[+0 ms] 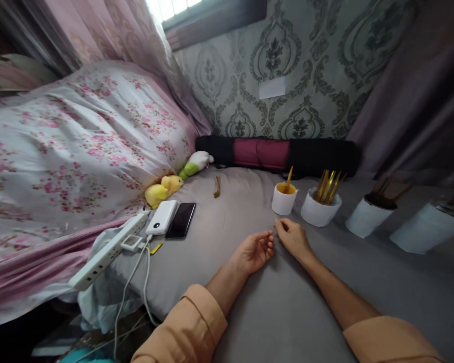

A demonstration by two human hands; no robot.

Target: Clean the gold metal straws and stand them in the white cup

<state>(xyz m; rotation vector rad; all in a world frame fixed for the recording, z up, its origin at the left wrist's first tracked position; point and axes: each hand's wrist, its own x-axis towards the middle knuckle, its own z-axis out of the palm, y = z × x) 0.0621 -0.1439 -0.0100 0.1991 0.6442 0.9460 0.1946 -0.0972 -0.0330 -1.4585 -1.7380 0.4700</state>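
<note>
My left hand [258,252] lies palm-up on the grey sheet [227,217], its fingers curled in and nothing visible in them. Beside it, back upward, my right hand [293,238] rests with bent fingers; I see nothing held there. The fingertips of both hands are close together. Just beyond my right hand stands a small white cup [283,202] with a yellow inside and one golden stick [289,177]. To its right is a wider white cup [321,214] holding several shiny golden sticks [328,186]. A small bundle of brown sticks [217,187] lies farther off on the sheet.
Farther right stand a white container [366,219] with brown sticks and a larger white container [419,232]. At left are a black phone [180,221], a white power bank [162,217], a power strip [109,249] and cables. Plush toys [164,190] and a dark roll [261,154] lie behind.
</note>
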